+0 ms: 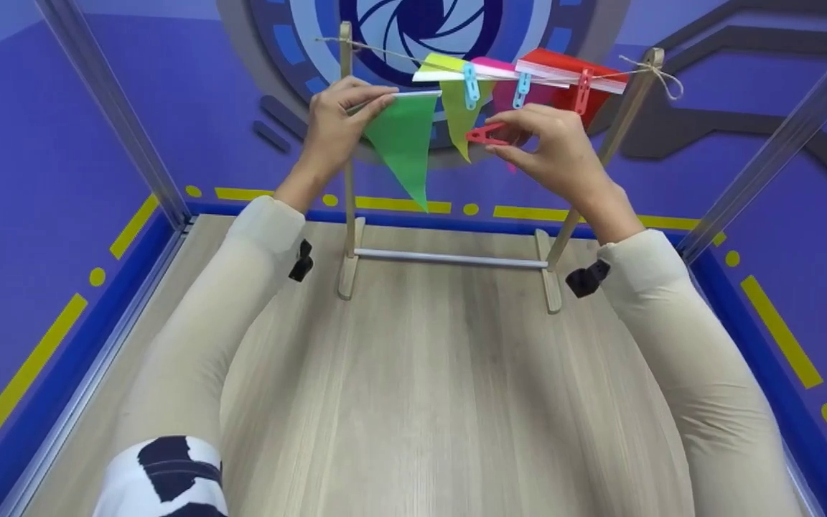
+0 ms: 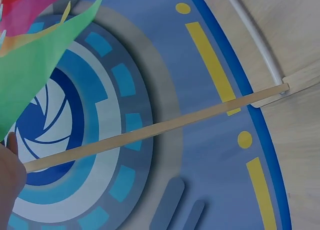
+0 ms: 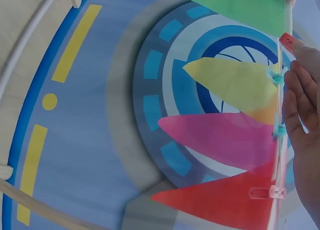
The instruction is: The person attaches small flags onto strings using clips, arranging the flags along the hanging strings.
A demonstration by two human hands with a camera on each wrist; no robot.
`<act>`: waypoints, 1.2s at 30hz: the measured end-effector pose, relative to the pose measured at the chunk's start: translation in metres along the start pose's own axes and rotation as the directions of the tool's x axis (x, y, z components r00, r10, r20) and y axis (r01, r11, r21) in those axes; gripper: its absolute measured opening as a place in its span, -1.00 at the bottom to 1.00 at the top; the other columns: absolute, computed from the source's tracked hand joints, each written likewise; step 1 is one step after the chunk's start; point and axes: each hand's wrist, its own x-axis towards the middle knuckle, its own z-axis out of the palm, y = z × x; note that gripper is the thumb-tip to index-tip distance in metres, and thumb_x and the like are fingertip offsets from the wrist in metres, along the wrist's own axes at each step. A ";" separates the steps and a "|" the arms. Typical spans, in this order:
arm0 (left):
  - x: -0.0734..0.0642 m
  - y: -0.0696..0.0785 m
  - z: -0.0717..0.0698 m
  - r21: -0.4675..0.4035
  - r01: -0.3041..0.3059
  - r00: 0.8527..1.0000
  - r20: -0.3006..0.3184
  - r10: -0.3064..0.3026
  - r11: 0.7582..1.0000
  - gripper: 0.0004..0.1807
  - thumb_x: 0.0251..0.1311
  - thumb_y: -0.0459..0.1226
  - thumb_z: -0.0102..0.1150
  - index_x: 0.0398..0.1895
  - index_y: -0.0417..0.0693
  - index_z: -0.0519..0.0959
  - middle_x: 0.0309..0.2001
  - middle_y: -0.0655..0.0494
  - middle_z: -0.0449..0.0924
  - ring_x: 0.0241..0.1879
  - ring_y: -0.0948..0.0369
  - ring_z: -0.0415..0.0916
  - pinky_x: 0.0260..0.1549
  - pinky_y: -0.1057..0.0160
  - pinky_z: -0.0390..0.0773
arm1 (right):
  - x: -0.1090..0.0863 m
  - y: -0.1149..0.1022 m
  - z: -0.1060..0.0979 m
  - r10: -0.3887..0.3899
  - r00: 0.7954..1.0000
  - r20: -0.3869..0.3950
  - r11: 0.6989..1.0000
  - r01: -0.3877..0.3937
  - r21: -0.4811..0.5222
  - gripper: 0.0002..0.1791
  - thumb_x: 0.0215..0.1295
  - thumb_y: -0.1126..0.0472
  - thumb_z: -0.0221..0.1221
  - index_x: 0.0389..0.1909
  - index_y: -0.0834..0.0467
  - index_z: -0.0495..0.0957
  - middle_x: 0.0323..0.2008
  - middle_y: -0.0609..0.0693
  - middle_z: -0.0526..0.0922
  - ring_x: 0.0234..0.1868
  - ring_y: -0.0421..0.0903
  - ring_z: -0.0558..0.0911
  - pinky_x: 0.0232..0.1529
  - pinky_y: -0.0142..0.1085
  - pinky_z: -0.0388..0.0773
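Note:
My left hand (image 1: 338, 118) pinches the white top edge of a green pennant (image 1: 408, 140) near its left corner, and the pennant hangs point down close by the string (image 1: 399, 54). Between the thumb and fingers of my right hand (image 1: 546, 147) is a red clothespin (image 1: 485, 134), pointing left toward the green pennant. On the string, a yellow pennant (image 1: 459, 108) and a pink pennant (image 3: 220, 140) hang by blue clothespins (image 1: 471, 86). A red pennant (image 3: 225, 195) hangs at the right under another red clothespin (image 1: 583, 92).
The string is tied between a left wooden post (image 1: 349, 179) and a right wooden post (image 1: 625, 115). A pale rod (image 1: 449, 258) joins their feet on the wood-grain table (image 1: 428, 388). Blue patterned panels (image 1: 227, 93) stand behind and at both sides, with metal corner bars (image 1: 115, 108).

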 end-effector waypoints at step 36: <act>0.027 -0.044 0.016 0.086 0.073 0.993 0.086 -0.081 0.994 -0.78 0.17 -0.07 0.20 -0.19 0.11 0.72 -0.21 0.23 0.61 -0.14 0.37 0.41 -0.07 0.41 0.35 | 0.078 -0.005 -0.015 0.096 0.989 0.111 0.983 -0.076 -0.169 -0.61 0.20 -0.07 0.21 0.00 -0.02 0.65 -0.14 -0.06 0.61 -0.15 -0.20 0.52 -0.12 -0.36 0.53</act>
